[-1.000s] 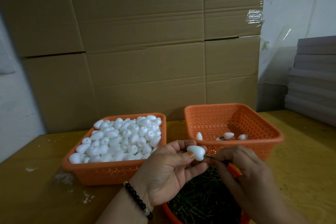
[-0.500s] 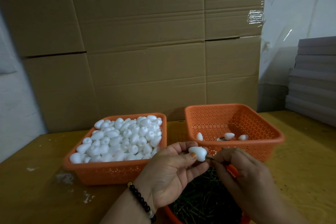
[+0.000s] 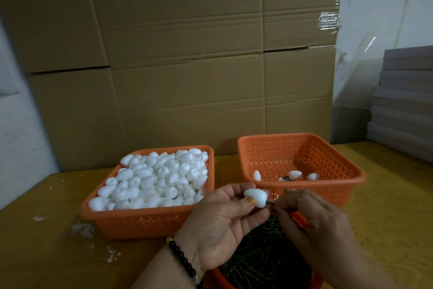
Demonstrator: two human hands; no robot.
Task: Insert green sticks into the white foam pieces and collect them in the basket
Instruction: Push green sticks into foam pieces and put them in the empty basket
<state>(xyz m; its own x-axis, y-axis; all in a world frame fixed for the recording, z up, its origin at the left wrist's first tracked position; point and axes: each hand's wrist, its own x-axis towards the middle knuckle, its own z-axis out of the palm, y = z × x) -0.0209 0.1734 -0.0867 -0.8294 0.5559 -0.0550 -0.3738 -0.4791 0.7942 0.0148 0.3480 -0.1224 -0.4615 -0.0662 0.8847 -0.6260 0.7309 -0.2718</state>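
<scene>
Your left hand (image 3: 225,223) pinches a foam piece (image 3: 255,197) while your right hand (image 3: 311,218) pinches a stick (image 3: 270,203) at its end, above the stick tub (image 3: 220,275); just beyond, the basket (image 3: 351,171) holds finished pieces (image 3: 294,174).

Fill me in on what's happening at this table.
A person is fitting green sticks into white foam pieces. The left hand pinches one foam piece while the right hand pushes a green stick into its end. A full orange basket of plain foam pieces sits to the left; the collecting basket on the right holds only a few finished ones. A container of green sticks lies under the hands.
</scene>
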